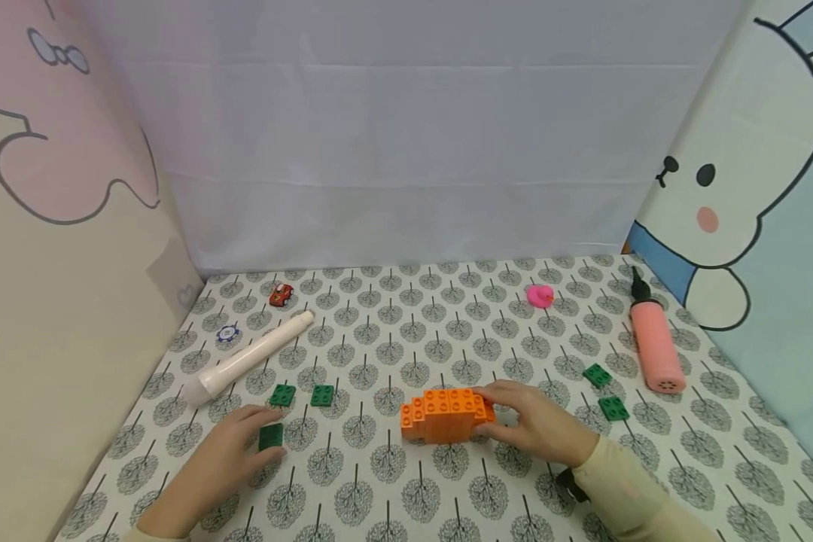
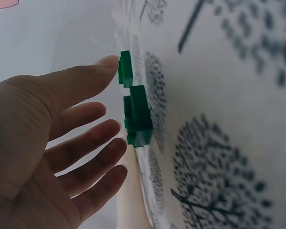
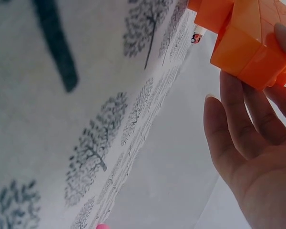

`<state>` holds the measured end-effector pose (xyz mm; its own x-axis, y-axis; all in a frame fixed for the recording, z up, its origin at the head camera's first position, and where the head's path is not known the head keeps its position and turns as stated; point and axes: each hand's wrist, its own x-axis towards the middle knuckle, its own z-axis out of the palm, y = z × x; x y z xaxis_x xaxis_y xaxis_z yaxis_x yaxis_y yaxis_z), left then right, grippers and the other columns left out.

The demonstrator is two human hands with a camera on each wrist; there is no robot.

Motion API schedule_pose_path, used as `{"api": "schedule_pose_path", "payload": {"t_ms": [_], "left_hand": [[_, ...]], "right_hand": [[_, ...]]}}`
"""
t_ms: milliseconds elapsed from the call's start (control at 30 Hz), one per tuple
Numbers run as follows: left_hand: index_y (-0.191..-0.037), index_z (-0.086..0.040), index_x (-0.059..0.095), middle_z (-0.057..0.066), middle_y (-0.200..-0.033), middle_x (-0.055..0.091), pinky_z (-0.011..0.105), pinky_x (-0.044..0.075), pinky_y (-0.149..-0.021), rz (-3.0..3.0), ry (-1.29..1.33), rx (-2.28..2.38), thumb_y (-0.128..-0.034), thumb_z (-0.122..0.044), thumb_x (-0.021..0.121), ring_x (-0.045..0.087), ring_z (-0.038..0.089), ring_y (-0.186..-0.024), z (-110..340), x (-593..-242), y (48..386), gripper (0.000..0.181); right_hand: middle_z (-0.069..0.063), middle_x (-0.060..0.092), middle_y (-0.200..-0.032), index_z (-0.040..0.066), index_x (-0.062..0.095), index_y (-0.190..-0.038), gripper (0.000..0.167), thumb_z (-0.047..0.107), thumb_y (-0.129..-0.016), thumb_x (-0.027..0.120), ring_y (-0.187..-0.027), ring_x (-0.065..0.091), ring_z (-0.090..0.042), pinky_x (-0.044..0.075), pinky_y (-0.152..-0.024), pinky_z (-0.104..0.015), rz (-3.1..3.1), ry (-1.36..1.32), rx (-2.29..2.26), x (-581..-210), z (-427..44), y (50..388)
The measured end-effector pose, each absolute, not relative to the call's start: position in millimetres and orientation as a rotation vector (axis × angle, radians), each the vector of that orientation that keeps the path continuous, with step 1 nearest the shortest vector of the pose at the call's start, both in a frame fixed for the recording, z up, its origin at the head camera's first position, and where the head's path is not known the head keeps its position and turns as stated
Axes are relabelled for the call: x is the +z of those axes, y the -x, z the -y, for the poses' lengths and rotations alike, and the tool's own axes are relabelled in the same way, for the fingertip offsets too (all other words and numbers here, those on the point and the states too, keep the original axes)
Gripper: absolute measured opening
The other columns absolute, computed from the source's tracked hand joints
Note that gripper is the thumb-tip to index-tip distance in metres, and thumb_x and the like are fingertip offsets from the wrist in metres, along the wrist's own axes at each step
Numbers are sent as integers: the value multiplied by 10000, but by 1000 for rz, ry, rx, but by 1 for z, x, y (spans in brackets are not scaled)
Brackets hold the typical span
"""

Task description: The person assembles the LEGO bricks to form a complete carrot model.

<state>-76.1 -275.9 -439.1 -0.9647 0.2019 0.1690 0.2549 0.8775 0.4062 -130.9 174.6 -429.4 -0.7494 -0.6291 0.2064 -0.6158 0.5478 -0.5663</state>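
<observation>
My right hand (image 1: 538, 421) grips the right end of a stepped block of joined orange toy bricks (image 1: 447, 415), thumb on the near side and fingers on the far side. In the right wrist view the thumb and fingertips touch the orange bricks (image 3: 250, 52). My left hand (image 1: 233, 444) is around a single green toy brick (image 1: 271, 436), fingers spread and loosely bent. The left wrist view shows a gap between most fingers and the nearer green brick (image 2: 140, 114). Two more green bricks, one of them the left brick (image 1: 282, 395), lie just beyond the left hand.
A white tube-shaped thing (image 1: 251, 357), a blue-and-white chip (image 1: 227, 333) and a red toy car (image 1: 281, 294) lie at left. On the right are two green bricks (image 1: 613, 409), a pink pump (image 1: 657, 346) and a pink rubber duck (image 1: 540, 296). Cloth walls enclose the table.
</observation>
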Motion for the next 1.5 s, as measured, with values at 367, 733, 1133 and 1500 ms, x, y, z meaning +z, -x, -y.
{"api": "schedule_pose_path", "payload": {"t_ms": [367,733,1133,1500], "left_hand": [[-1140,-21,724,112,-1152,673,557,494,-972,3004,341,-634,-760,-120,839,606,370,-1107,283,-445,77,409],[-1148,-63,734,6,-1122,669,483,556,-905,2861,396,-719,-785,-118,827,644,254,-1059,269,-435,79,378],[-1138,-73,741,-48,-1117,658,241,557,-870,2482,768,-866,-770,-72,830,642,110,-970,222,-421,100,378],[-1202,-53,711,-1,-1154,645,289,571,-870,2350,1039,-1009,-814,-86,800,630,156,-1039,163,-410,121,399]], "right_hand": [[124,643,-1252,211,610,-1366,482,401,-930,690,-1140,607,-104,531,-988,-406,-2734,1109,-1002,-431,-174,131],[111,653,-1228,162,605,-1375,528,417,-921,695,-1120,610,-98,535,-982,-390,-2749,1100,-988,-428,-175,133],[115,642,-1240,164,594,-1387,530,407,-926,693,-1119,606,-91,537,-979,-395,-2737,1080,-990,-428,-175,131],[121,639,-1236,159,589,-1394,533,395,-928,695,-1120,603,-89,530,-986,-401,-2741,1057,-971,-427,-174,131]]}}
